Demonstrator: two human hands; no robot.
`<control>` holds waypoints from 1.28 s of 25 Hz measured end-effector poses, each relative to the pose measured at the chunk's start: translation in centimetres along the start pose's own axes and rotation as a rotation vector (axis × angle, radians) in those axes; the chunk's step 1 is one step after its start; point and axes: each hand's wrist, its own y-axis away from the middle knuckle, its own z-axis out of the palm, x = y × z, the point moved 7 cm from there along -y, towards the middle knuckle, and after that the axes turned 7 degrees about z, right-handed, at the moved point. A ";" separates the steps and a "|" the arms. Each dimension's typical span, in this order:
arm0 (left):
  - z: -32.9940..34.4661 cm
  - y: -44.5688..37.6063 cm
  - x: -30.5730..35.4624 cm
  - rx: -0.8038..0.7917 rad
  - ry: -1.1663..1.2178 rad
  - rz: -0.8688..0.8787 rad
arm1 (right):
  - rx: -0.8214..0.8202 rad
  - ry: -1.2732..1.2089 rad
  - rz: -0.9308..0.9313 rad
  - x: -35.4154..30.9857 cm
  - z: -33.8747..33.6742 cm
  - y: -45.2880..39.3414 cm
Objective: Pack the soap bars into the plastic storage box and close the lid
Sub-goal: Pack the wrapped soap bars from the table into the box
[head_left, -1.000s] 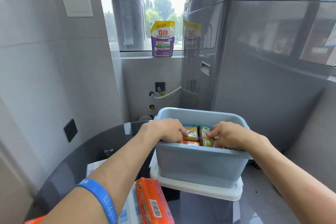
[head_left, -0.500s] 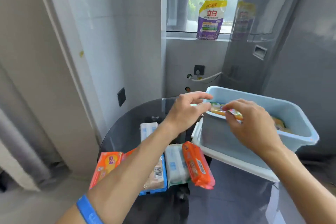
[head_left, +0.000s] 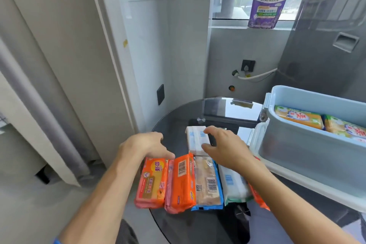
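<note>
Both hands have left the box (head_left: 309, 150), now spread empty over barcoded soap packs (head_left: 181, 182); left hand (head_left: 146, 145), right hand (head_left: 224, 147).

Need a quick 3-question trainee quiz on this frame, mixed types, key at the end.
1. True or false: the pale blue plastic storage box already holds wrapped soap bars.
2. Which is the leftmost pack in the row on the round dark glass table? A) orange wrapped soap pack B) white and blue pack C) purple pouch
3. Fill in: the left hand and right hand are both ____ (open/shut).

Key: 1 true; 2 A; 3 open.
</note>
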 end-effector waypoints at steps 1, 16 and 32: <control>1.1 -0.1 -0.7 -0.092 0.026 -0.024 | -0.008 0.001 0.049 -0.1 0.9 -0.9; 0.4 -3.5 0.7 0.303 0.229 0.156 | 0.023 0.236 0.124 2.7 2.2 -2.6; 1.0 -2.4 0.4 0.296 0.157 0.000 | -0.015 0.436 -0.739 -7.3 5.5 8.5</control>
